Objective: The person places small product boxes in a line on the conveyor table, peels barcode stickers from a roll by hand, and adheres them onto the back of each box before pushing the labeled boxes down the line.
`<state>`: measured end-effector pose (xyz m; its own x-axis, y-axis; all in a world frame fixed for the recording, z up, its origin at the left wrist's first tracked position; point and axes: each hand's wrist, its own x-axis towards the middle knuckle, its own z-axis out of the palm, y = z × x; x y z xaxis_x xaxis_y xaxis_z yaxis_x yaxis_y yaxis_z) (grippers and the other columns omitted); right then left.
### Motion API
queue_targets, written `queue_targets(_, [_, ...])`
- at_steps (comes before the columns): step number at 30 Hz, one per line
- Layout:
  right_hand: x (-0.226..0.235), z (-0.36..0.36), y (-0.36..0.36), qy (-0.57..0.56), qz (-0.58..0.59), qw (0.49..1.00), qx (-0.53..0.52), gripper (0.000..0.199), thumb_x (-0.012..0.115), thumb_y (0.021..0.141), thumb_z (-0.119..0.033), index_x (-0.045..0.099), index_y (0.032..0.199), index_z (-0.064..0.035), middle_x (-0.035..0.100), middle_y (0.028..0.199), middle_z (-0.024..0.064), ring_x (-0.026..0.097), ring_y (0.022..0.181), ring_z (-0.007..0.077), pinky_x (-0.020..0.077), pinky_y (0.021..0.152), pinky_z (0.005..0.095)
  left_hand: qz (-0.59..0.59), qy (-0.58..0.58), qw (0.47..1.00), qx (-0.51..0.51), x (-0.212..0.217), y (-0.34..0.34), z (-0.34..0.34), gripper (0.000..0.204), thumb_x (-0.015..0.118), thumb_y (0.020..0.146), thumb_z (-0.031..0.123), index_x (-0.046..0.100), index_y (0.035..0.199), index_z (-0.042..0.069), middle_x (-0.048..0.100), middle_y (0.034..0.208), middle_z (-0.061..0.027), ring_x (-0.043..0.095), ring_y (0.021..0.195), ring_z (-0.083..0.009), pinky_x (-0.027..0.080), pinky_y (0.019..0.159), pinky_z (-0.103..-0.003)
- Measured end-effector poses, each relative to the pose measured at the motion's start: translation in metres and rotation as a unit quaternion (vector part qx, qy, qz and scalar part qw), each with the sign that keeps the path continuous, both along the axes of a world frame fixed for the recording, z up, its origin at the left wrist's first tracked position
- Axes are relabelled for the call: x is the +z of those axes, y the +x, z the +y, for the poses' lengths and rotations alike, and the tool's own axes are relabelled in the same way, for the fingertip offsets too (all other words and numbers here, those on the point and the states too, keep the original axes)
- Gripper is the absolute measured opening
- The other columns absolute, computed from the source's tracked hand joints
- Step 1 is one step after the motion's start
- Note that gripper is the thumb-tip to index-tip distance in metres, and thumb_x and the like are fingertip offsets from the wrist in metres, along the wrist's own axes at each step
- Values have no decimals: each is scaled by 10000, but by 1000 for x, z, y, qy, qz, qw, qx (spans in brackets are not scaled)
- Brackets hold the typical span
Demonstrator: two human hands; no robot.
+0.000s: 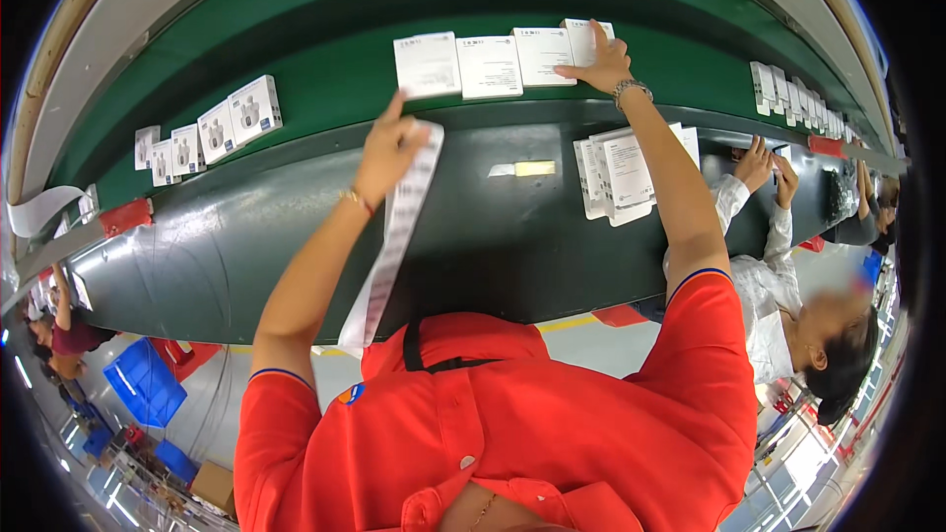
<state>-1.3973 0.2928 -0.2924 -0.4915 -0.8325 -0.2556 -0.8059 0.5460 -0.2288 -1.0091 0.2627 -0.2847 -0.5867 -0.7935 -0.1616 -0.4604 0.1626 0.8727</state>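
Note:
Several flat white boxes with printed text form a row on the green belt ahead of me: the leftmost box, the second box, the third box and the rightmost box. My left hand grips a long white label strip that hangs down to the bench edge. Its index finger points at the leftmost box's lower corner; whether it touches, I cannot tell. My right hand lies spread over the right end of the row, index finger on the rightmost box, thumb on the third.
A pile of white boxes sits on the dark bench under my right forearm. A small yellow-and-white piece lies mid-bench. More boxes with earbud pictures stand at left. On the right, a co-worker's hands work nearby.

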Motion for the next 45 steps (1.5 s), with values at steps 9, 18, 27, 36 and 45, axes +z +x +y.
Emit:
queue_targets(9, [8, -26, 51, 3, -71, 997, 34, 1200, 750, 467, -698, 299, 1420, -125, 410, 1268, 280, 394, 1213, 382, 335, 1010, 426, 120, -17, 985, 125, 2, 32, -38, 225, 595, 895, 172, 644, 921, -46, 580, 1063, -37, 518, 900, -73, 426, 749, -215])
queue_targets(18, [28, 73, 285, -46, -73, 990, 115, 1111, 698, 639, -604, 193, 1420, 5, 355, 1262, 351, 371, 1130, 424, 288, 1000, 467, -28, 179, 967, 181, 48, 254, 9, 247, 584, 911, 241, 649, 984, 13, 626, 845, 38, 516, 724, -20, 424, 660, -198])
queue_targets(27, [95, 69, 489, -350, -286, 868, 205, 574, 739, 750, -166, 489, 1237, 9, 558, 1168, 136, 555, 1067, 247, 446, 908, 336, 107, 35, 986, 122, 96, 334, 19, 286, 619, 888, 246, 650, 832, -33, 623, 787, -5, 511, 722, -65, 415, 621, -225])
queue_targets(36, [83, 33, 595, -291, -574, 765, 29, 213, 673, 842, -154, 585, 710, -12, 528, 554, -31, 476, 525, 18, 390, 466, 190, 179, 116, 975, 62, 120, 364, 19, 242, 624, 877, 194, 623, 913, -45, 639, 780, -15, 575, 733, -56, 477, 631, -230])
queue_targets(45, [45, -19, 557, -425, -257, 865, 68, 130, 658, 820, -126, 622, 808, -2, 576, 841, 67, 554, 734, 162, 445, 661, 277, -25, 29, 996, 77, 63, 359, -2, 201, 685, 808, 227, 667, 856, 33, 648, 654, -109, 598, 534, -217, 463, 536, -294])
